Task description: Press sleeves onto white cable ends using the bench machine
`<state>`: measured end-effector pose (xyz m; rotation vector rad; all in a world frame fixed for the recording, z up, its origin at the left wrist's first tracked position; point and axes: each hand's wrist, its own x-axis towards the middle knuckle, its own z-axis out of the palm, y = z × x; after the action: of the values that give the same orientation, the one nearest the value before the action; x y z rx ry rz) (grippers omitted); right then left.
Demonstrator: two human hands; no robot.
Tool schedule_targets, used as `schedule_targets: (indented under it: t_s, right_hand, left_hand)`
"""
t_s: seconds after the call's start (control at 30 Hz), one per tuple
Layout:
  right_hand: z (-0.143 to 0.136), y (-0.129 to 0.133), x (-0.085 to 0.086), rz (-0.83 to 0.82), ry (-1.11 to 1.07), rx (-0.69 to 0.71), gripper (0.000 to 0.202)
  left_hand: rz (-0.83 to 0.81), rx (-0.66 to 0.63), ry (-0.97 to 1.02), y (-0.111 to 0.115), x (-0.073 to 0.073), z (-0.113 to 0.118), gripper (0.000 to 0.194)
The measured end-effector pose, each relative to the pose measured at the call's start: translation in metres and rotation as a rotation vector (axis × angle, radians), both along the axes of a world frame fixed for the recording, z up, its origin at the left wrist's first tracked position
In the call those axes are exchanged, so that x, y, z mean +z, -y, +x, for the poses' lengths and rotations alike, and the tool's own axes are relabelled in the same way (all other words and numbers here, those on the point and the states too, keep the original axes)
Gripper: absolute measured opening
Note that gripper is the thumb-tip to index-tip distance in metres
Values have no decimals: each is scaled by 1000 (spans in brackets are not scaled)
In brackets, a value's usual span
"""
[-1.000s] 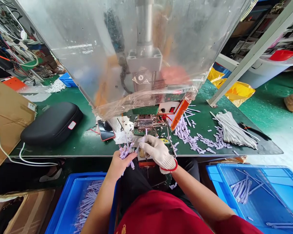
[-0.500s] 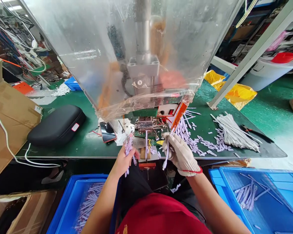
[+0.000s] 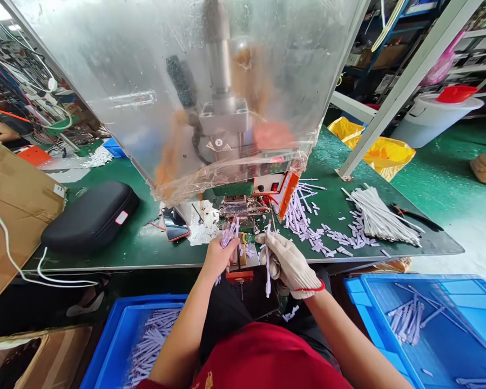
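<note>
My bare left hand (image 3: 218, 258) is closed around a bunch of thin pale purple strips (image 3: 229, 233), just in front of the machine's metal fixture (image 3: 235, 207). The strips' upper ends overlap the fixture's front; whether one still sits in it I cannot tell. My right hand (image 3: 288, 265), in a white knit glove with a red cuff edge, pinches a single pale purple strip (image 3: 268, 283), held upright with its wider end down. Between the hands, a yellow-green handled tool (image 3: 248, 237) lies partly hidden at the table edge.
A cloudy clear shield (image 3: 146, 108) hangs before the press. Loose strips and offcuts (image 3: 308, 229), a white bundle (image 3: 383, 216) and pliers (image 3: 419, 219) lie right. A phone (image 3: 175, 223) and black case (image 3: 91, 216) lie left. Blue bins (image 3: 117, 324) (image 3: 356, 297) flank my legs.
My left hand has moved right and up with its bunch, closer to the fixture, where a strip stuck out before. My right hand still holds its strip, now more upright. The view has shifted slightly.
</note>
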<state>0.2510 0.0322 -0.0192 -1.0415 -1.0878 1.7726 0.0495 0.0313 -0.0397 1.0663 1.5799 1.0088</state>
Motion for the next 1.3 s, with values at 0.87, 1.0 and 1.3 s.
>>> schedule_targets:
  t_s: [0.87, 1.0, 1.3]
  right_hand:
    - [-65, -55, -18, -38, 209, 34, 31]
    - [-67, -55, -16, -36, 181, 8, 33]
    - [-70, -55, -16, -66, 152, -6, 31]
  left_hand:
    - [85, 220, 272, 59, -11, -54, 40]
    - [90, 221, 283, 60, -13, -54, 39]
    - [76, 222, 275, 59, -14, -54, 32]
